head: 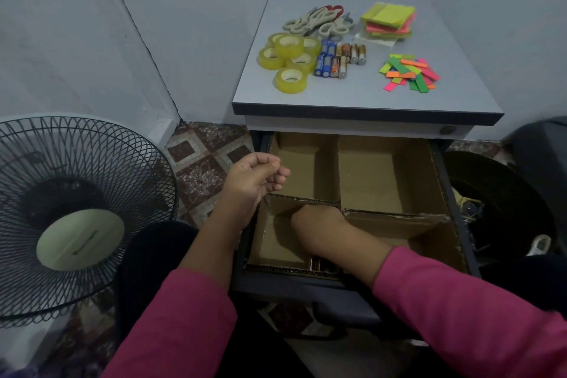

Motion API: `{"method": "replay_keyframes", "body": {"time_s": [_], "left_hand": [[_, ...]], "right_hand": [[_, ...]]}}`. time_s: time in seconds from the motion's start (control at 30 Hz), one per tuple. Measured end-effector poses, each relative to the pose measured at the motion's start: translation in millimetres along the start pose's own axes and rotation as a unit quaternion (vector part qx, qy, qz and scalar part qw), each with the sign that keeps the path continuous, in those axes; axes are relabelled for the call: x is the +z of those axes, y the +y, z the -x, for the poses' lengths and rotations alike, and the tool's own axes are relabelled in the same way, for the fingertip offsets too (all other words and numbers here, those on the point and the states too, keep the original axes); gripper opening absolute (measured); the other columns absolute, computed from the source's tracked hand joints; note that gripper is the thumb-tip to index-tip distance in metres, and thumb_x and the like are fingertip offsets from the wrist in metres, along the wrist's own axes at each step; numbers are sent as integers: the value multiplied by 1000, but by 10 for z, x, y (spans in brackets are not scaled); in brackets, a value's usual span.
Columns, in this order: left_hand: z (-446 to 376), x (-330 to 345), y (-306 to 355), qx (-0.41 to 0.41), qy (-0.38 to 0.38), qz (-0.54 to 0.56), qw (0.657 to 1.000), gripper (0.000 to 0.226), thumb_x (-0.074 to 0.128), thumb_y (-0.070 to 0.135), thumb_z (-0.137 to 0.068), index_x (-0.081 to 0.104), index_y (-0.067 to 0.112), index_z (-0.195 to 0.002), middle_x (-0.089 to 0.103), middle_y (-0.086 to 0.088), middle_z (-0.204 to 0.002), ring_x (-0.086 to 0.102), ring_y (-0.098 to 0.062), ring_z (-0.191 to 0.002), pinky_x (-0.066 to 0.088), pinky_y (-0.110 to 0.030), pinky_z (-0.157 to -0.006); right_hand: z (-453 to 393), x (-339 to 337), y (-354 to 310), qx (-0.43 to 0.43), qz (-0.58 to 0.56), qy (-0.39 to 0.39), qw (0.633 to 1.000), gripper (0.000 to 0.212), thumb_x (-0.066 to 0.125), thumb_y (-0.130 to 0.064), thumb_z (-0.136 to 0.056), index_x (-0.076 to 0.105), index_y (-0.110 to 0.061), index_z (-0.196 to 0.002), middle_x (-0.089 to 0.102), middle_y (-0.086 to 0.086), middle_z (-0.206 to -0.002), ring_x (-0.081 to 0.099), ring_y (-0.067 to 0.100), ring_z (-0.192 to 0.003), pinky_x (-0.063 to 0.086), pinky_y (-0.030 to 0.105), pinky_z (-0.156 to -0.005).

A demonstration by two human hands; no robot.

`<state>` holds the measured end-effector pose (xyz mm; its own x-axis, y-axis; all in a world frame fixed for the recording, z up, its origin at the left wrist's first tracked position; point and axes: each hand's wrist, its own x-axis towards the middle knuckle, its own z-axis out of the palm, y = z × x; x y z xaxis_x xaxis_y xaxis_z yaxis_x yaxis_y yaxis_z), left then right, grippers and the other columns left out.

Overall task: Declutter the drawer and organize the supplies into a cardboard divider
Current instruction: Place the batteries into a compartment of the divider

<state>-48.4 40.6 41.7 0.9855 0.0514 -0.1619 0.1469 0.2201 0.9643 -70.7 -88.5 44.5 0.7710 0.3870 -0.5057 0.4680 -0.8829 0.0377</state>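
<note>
Right hand (319,221) reaches down into the near-left compartment of the brown cardboard divider (389,218) in the open dark drawer (460,224); its fingers are hidden, so its grip cannot be told. Left hand (254,176) hovers curled, holding nothing, over the drawer's left edge. Yellow tape rolls (288,60) sit on the grey desk (352,98), near its left edge.

Two arms in view, both in long sleeves of plain pink-magenta fabric. Left sleeve (184,325) is loose and wide at the cuff, ending partway along the forearm; wrist and lower forearm bare. Right sleeve (478,310) is the same cloth, cuff also short of the wrist, soft folds along its length. No print or seams readable. Left hand (256,176) and right hand (319,221) bare: no gloves, rings, watch or bands visible.
</note>
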Motion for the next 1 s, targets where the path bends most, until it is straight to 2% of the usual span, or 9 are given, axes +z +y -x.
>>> {"method": "replay_keyframes", "body": {"time_s": [0.13, 0.27, 0.4, 0.5, 0.6, 0.67, 0.8, 0.9, 1.0], "left_hand": [[-8, -7, -4, 1, 0, -3, 1000, 14, 48, -2, -95, 59, 5, -89, 69, -5, -71, 60, -10, -60, 50, -20, -57], [5, -8, -18, 9, -1, -21, 1000, 14, 49, -3, -94, 59, 5, -88, 69, -5, -72, 60, -11, -61, 50, -21, -58], [-8, 70, -12, 24, 9, -87, 996, 12, 52, -3, -93, 60, 5, -88, 69, -9, -74, 60, -15, -62, 50, -22, -56], [3, 224, 63, 86, 27, -165, 982, 14, 56, 3, -92, 60, 15, -89, 69, -4, -82, 62, -11, -70, 50, -18, -61], [-51, 396, 229, 226, 49, -285, 930, 14, 53, 13, -95, 58, 25, -101, 65, 3, -100, 61, -1, -91, 50, -16, -80], [-198, 525, 360, 310, 63, -375, 872, 21, 47, 15, -97, 57, 23, -114, 58, 3, -113, 54, 0, -103, 47, -20, -90], [-647, 782, 547, 357, 73, -521, 772, 36, 41, 9, -96, 47, 17, -131, 46, -7, -138, 36, -20, -132, 30, -43, -111], [-876, 893, 600, 346, 49, -593, 726, 43, 40, 6, -94, 38, 16, -136, 28, -12, -154, 9, -20, -147, 0, -40, -119], [-998, 934, 616, 342, 42, -629, 697, 43, 40, 6, -94, 35, 14, -137, 20, -13, -157, 1, -18, -148, -10, -39, -116]], "right_hand": [[83, -38, 20, -14, -12, 13, 1000, 29, 44, -1, -95, 59, -4, -120, 59, 13, -124, 59, 31, -112, 49, 38, -81], [166, -170, 173, -34, -67, 64, 995, 18, 50, -6, -93, 64, -9, -105, 63, 9, -99, 62, 24, -85, 51, 32, -70], [245, -306, 410, -19, -202, 195, 960, 16, 52, -23, -95, 66, -21, -99, 65, -3, -89, 62, 11, -80, 55, 28, -74], [295, -444, 602, 8, -288, 356, 889, 14, 56, -26, -94, 65, -24, -104, 63, -10, -95, 59, 4, -85, 51, 22, -76], [196, -606, 828, 31, -306, 500, 810, 18, 55, -22, -94, 64, -20, -111, 60, -7, -103, 56, 6, -95, 48, 22, -82], [41, -729, 1004, 57, -279, 539, 793, 27, 52, -17, -95, 62, -16, -120, 60, 0, -117, 53, 15, -110, 45, 29, -92], [-316, -945, 1309, 80, -207, 483, 847, 43, 48, -12, -94, 49, -11, -138, 49, 8, -142, 42, 31, -127, 35, 40, -103], [-479, -1017, 1409, 65, -137, 436, 887, 47, 40, -19, -94, 46, -16, -140, 47, 5, -145, 47, 34, -118, 39, 43, -97], [-498, -1045, 1403, 55, -117, 424, 896, 47, 26, -38, -94, 51, -27, -132, 52, -2, -140, 50, 34, -108, 43, 46, -87]]}}
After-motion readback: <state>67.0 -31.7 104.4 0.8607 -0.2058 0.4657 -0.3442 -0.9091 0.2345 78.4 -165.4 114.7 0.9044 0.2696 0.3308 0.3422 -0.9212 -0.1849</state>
